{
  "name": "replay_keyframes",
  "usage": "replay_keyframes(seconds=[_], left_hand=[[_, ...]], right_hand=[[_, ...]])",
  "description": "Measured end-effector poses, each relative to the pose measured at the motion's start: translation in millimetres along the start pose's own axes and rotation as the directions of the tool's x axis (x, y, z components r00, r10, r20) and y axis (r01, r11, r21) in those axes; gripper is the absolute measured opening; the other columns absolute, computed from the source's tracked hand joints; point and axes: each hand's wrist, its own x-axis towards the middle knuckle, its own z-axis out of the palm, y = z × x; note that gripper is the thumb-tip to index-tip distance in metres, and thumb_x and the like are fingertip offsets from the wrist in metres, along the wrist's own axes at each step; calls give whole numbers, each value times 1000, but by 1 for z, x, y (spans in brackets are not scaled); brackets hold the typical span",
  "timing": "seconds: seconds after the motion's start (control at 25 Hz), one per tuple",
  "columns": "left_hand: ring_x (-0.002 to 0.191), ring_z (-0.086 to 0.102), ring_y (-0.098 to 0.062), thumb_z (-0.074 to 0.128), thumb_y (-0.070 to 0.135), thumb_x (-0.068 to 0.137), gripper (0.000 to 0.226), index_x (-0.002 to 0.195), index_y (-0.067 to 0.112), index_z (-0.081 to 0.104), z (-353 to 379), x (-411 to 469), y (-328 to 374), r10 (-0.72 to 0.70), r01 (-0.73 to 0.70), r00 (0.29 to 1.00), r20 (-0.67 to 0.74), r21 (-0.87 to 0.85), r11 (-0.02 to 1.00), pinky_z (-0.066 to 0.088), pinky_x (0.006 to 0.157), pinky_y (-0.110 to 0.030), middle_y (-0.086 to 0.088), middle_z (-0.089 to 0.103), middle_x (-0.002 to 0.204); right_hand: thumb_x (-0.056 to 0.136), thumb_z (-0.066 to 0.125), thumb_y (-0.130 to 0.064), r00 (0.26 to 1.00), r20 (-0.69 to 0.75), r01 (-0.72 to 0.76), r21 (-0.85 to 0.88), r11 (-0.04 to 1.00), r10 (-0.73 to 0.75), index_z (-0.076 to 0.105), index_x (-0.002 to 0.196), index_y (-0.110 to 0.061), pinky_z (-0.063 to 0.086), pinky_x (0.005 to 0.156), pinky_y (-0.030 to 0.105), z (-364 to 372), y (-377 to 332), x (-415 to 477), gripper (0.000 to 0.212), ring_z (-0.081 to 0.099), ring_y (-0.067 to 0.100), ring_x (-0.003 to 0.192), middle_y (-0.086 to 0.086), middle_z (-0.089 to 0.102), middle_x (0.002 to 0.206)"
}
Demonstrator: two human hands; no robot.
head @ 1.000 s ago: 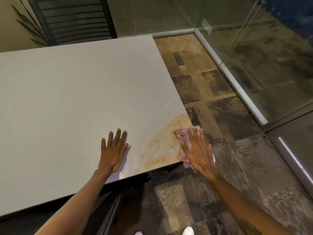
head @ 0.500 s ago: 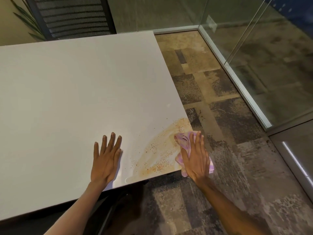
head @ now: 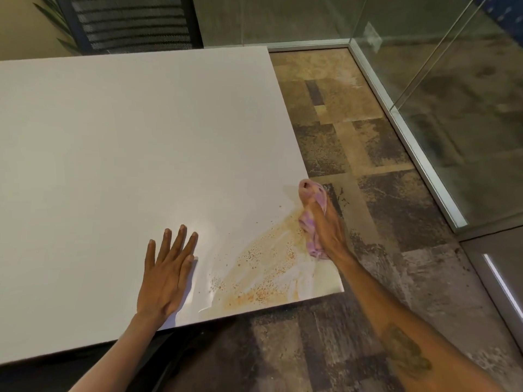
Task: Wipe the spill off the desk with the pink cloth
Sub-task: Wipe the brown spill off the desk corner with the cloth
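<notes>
An orange-brown speckled spill (head: 266, 267) covers the near right corner of the white desk (head: 127, 154). My right hand (head: 325, 224) presses the crumpled pink cloth (head: 310, 222) against the desk's right edge, at the spill's far right side. The cloth shows above and to the left of my fingers; the rest is hidden under the hand. Pale wiped streaks cross the spill near the corner. My left hand (head: 167, 270) lies flat on the desk, fingers apart, just left of the spill.
A dark mesh chair (head: 130, 24) stands behind the desk's far edge, with plant leaves beside it. Patterned carpet tiles (head: 368, 179) lie to the right. A glass partition with a metal floor rail (head: 410, 142) runs along the right.
My right hand has slid the cloth farther away along the right edge and turned more on its side. Pale wiped streaks now show near the corner. My left hand stays flat.
</notes>
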Motion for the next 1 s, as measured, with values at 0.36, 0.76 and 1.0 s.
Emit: replay_keyframes(seconds=[0.36,0.76,1.0], left_hand=[[160,-5,-20,13,45,108,56,164,35,7,13,1,-10,7,-7,1000,-4,42,999,7,128,-54,8,-2,173],[161,-5,-23,16,46,108,58,163,35,4,24,3,-18,53,-50,998,-41,74,996,2,128,-55,8,-4,173],[160,-7,-23,18,46,108,58,164,35,4,24,4,-20,54,-50,998,-40,92,995,-6,128,-49,9,-6,173]], right_hand=[[87,58,-55,992,-6,-121,163,979,123,75,90,-38,59,90,53,-9,0,2,24,74,29,95,7,78,96],[91,52,-59,974,-134,-171,81,982,180,71,92,-32,59,71,34,-15,48,-96,33,74,15,81,-5,75,80],[86,50,-73,948,-207,-210,159,965,241,65,98,-45,56,74,36,-8,52,-124,34,70,25,92,-6,73,90]])
